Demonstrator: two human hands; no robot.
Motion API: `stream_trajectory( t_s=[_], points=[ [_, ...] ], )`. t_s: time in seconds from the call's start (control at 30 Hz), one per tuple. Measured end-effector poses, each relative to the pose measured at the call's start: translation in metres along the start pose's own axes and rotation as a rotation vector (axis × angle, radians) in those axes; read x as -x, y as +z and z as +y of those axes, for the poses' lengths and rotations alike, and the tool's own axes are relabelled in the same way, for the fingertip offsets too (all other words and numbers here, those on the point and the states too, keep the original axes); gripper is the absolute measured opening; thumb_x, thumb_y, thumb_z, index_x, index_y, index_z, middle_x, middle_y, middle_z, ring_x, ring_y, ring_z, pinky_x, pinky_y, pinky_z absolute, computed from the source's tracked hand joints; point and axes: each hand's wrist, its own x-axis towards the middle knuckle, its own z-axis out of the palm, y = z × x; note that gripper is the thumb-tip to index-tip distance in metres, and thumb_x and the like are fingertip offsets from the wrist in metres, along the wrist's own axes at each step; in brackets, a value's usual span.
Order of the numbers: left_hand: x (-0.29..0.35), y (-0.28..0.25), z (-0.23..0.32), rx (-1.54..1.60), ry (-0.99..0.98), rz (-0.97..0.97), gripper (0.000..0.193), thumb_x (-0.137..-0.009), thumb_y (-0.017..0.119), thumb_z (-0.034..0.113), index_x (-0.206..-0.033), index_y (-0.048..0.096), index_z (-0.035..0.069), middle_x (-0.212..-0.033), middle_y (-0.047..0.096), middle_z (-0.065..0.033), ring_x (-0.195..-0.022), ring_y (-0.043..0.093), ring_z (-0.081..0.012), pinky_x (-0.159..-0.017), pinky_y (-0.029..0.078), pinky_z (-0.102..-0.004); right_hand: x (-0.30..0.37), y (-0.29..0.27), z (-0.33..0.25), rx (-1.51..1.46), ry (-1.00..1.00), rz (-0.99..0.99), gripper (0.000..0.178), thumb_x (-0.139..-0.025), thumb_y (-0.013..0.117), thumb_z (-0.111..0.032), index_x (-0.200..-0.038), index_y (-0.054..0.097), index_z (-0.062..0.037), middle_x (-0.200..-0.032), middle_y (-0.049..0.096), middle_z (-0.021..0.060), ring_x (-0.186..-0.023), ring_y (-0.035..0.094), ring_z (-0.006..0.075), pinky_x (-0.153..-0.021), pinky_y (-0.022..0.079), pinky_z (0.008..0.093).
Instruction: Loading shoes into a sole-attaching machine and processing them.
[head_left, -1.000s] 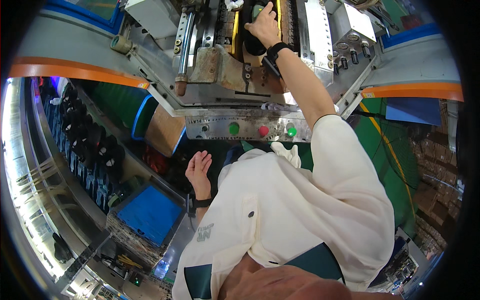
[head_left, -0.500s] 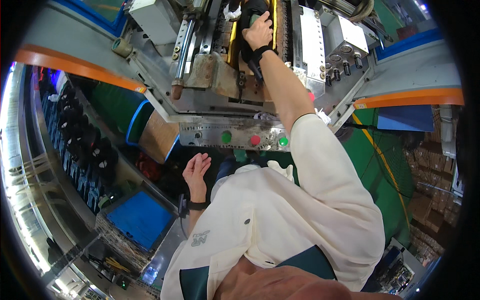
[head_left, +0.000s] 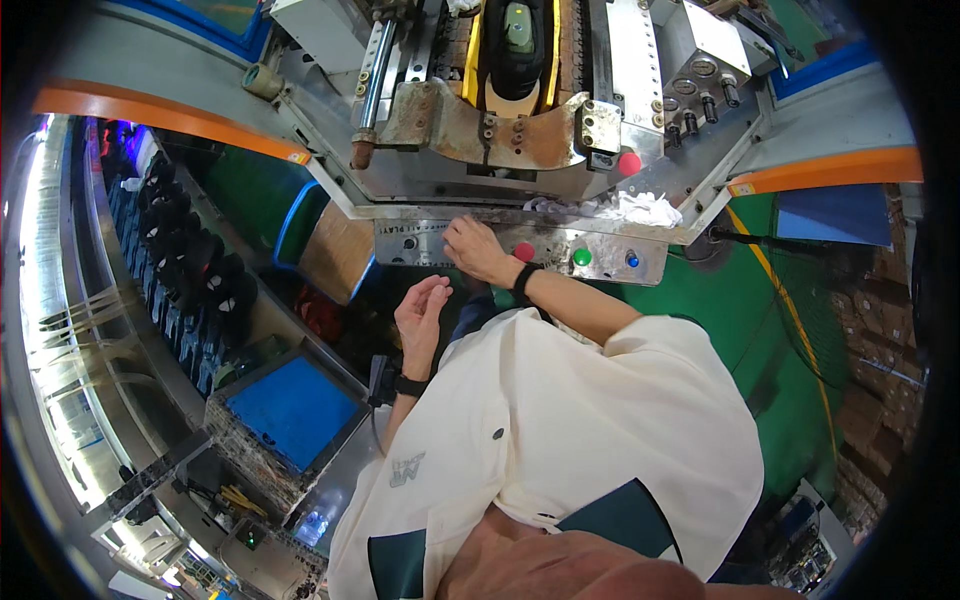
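Left hand (head_left: 420,312): hovering half-open, seemingly empty
Right hand (head_left: 480,250): bending over long silver metal panel (head_left: 553,257), grip unclear
Panel: probably feeling stiff, grab edge

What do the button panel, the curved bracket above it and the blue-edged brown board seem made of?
Button panel: probably bare steel, worn, from its silvery sheen. Curved bracket: metal, likely steel, rough, with rust-brown patches. Brown board: perhaps wood or laminate; smooth, evenly brown.
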Motion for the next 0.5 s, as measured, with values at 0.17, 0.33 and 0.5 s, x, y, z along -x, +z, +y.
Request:
stream_trajectory(
  t_s=[0.17, 0.33, 0.5],
  points=[
    [0.015, -0.006, -0.006, 0.016, -0.011, 0.049, 0.03, -0.1, 0.064, 0.016, -0.122, 0.063, -0.005, -0.114, 0.071, -0.0148, -0.098, 0.07, -0.0187, -0.087, 0.057, -0.0289, 0.015, 0.04, 0.042, 0.175, -0.097, -0.105, 0.013, -0.085, 0.062, -0.017, -0.088, 0.061, -0.0036, -0.094, 0.059, 0.0142, -0.099, 0.061, 0.0337, -0.082, 0.054, 0.0436],
    [0.029, -0.014, -0.02, 0.066, -0.065, 0.137, 0.032, -0.099, 0.066, 0.018, -0.121, 0.063, -0.004, -0.113, 0.071, -0.0156, -0.096, 0.071, -0.0191, -0.087, 0.057, -0.0295, 0.012, 0.028, 0.025, 0.065, 0.033, -0.097, 0.015, -0.087, 0.063, -0.018, -0.093, 0.063, -0.0044, -0.095, 0.061, 0.0164, -0.098, 0.062, 0.0365, -0.086, 0.054, 0.0437],
    [0.027, -0.001, -0.018, 0.104, -0.082, 0.119, 0.031, -0.1, 0.066, 0.017, -0.121, 0.063, -0.005, -0.113, 0.071, -0.0156, -0.097, 0.071, -0.0193, -0.087, 0.057, -0.0297, -0.017, 0.041, 0.016, 0.053, 0.041, -0.067, 0.02, -0.089, 0.063, -0.02, -0.095, 0.062, -0.0019, -0.098, 0.062, 0.0202, -0.101, 0.061, 0.0376, -0.092, 0.051, 0.0436]
  ],
)
